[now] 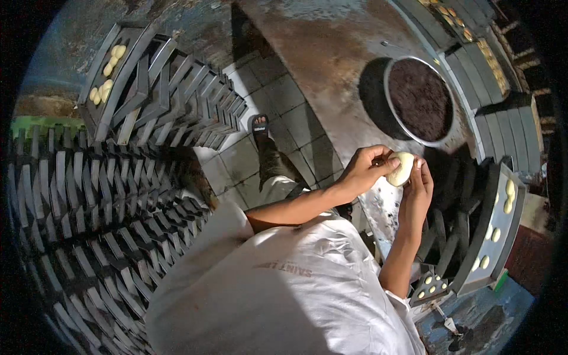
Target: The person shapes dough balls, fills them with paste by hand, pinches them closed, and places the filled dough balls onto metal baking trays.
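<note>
Both hands meet above the worktable's edge around a pale, smooth piece of dough (402,167). My left hand (370,170) pinches its left side between thumb and fingers. On the other side, the fingers of my right hand (418,180) are closed against the dough. A large round metal pan (388,97) stands just beyond the hands, filled with a dark brown crumbly mass (421,97). To the right, a grey tray (500,236) at the top of a stack bears several pale dough pieces (496,235).
Tall stacks of dark trays (106,195) crowd the left side. An upper-left tray (127,71) carries dough pieces (106,92). More trays (473,77) line the far right. A foot in a black sandal (260,127) stands on the tiled floor (284,94). A small tool (451,325) lies lower right.
</note>
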Available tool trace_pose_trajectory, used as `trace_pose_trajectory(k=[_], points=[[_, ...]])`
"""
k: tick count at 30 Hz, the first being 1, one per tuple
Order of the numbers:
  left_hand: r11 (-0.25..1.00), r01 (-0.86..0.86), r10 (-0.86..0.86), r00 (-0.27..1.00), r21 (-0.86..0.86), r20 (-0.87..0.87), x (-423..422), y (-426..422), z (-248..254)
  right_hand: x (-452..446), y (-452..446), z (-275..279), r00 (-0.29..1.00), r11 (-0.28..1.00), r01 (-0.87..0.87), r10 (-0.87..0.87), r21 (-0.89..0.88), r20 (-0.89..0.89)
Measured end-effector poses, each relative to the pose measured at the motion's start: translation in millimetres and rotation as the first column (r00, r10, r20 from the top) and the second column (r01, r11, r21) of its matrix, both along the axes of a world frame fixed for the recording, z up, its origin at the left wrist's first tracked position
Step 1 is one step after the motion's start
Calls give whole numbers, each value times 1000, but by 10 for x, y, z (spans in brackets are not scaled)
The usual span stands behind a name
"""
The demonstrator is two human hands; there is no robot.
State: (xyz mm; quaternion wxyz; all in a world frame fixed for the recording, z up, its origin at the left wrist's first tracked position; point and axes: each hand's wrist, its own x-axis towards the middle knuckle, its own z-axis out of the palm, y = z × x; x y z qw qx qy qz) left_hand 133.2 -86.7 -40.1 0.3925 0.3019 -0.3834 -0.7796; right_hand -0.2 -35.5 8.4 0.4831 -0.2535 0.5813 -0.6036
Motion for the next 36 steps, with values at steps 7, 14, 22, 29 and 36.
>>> trace_pose_trajectory(k=[7,14,22,29,36], points=[[980,-195,196,981,-42,10,1823,-1739,-509,1883,-1899,-475,996,989,-52,41,140,83],[996,-73,62,974,45,218,2543,-2437,-318,2676,-2513,-262,978,964,27,30,264,-208],[997,78,-76,965,4,249,2303,-1902,-322,2653,-1876,-492,902,958,256,-187,132,-390],[836,503,-492,864,220,-109,1414,-417,-359,1927,-110,-477,846,866,498,-478,31,-238],[716,655,-659,748,244,-76,842,587,-244,1570,952,-384,641,650,759,-736,39,-218]])
